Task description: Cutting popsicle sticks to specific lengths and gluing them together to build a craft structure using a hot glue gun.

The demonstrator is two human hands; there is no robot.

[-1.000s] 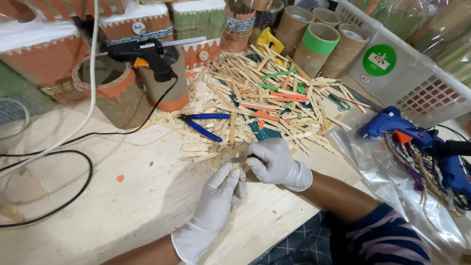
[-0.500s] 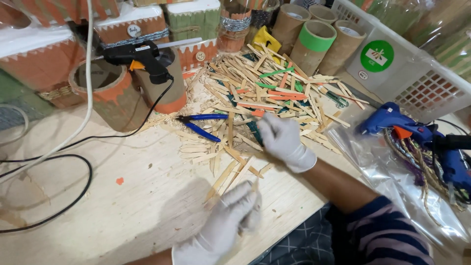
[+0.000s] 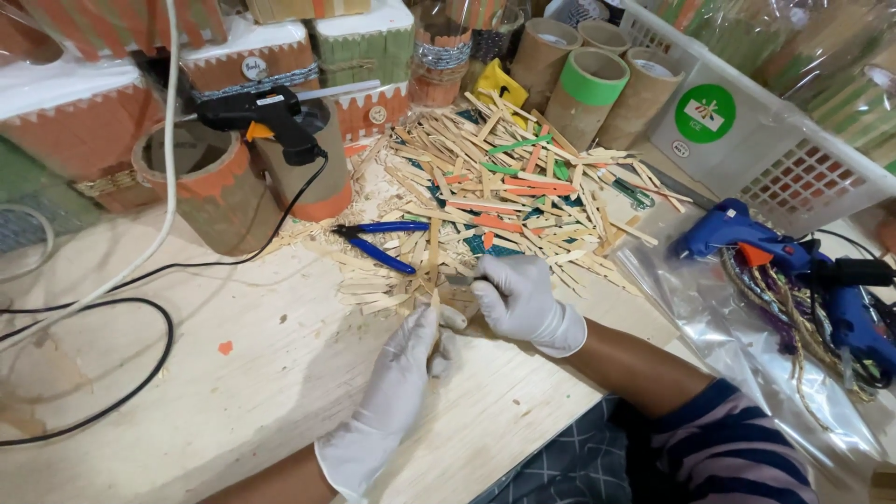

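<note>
Pale plywood tabletop (image 3: 280, 373) fills the head view, crowded with craft supplies along its far edge. Both hands wear white disposable gloves. The left hand (image 3: 406, 359) is curled around the lower end of a plain flat wooden craft stick (image 3: 433, 257), which runs away from the person toward the pile; the fingers are closed on it. The right hand (image 3: 518, 294) sits just beside it, fingers pinched shut on a small dark tool (image 3: 459, 278) whose kind is too small to tell, its tip close to the stick.

Just beyond the hands lies a loose heap of plain, orange and green wooden sticks (image 3: 504, 187), with wood shavings scattered around it. A pair of blue-handled pliers (image 3: 378, 245) lies at the heap's left edge, near the left hand. Farther left, a black glue gun (image 3: 257, 114) rests across two brown cardboard cylinders trimmed with orange (image 3: 210, 187), its black cord (image 3: 112, 308) looping over the tabletop.

Behind the heap stand plain cardboard tubes (image 3: 588, 89), one with a green rim. A white plastic basket (image 3: 775, 149) sits at the right, and before it a blue glue gun (image 3: 784, 257) lies on a clear plastic bag (image 3: 709, 317) beside a bundle of coloured twine (image 3: 793, 317). The right forearm ends in a striped sleeve (image 3: 737, 448).
</note>
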